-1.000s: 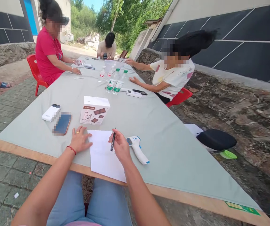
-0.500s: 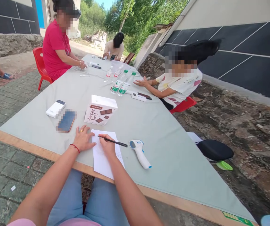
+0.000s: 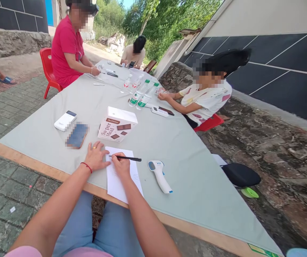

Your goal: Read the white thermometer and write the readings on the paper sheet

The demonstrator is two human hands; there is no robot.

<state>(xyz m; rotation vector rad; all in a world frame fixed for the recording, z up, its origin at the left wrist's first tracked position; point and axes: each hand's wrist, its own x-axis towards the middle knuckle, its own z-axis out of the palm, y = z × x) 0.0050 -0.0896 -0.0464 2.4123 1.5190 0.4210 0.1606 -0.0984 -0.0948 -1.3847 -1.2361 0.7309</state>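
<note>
My right hand (image 3: 121,166) grips a black pen (image 3: 129,157), its tip on the upper left part of a white sheet of paper (image 3: 115,187). Faint marks show on the sheet, partly covered by my hand and forearm. My left hand (image 3: 97,157) lies flat with fingers spread, thumb and fingertips at the paper's left edge. Just beyond the paper stands a white and brown box (image 3: 117,125) with chocolate pieces printed on it. A white infrared thermometer (image 3: 161,176) lies to the right of the sheet.
A phone (image 3: 77,136) and a white power bank (image 3: 65,120) lie left of the box on the grey tablecloth (image 3: 191,171). Farther off stand several water bottles (image 3: 144,98). People sit along the left side (image 3: 67,53), right side (image 3: 209,89) and far end (image 3: 134,53).
My right hand and the pen have shifted slightly, the pen now lying flatter. The person on the right has brought their hands together around something clear. The view has tilted a little.
</note>
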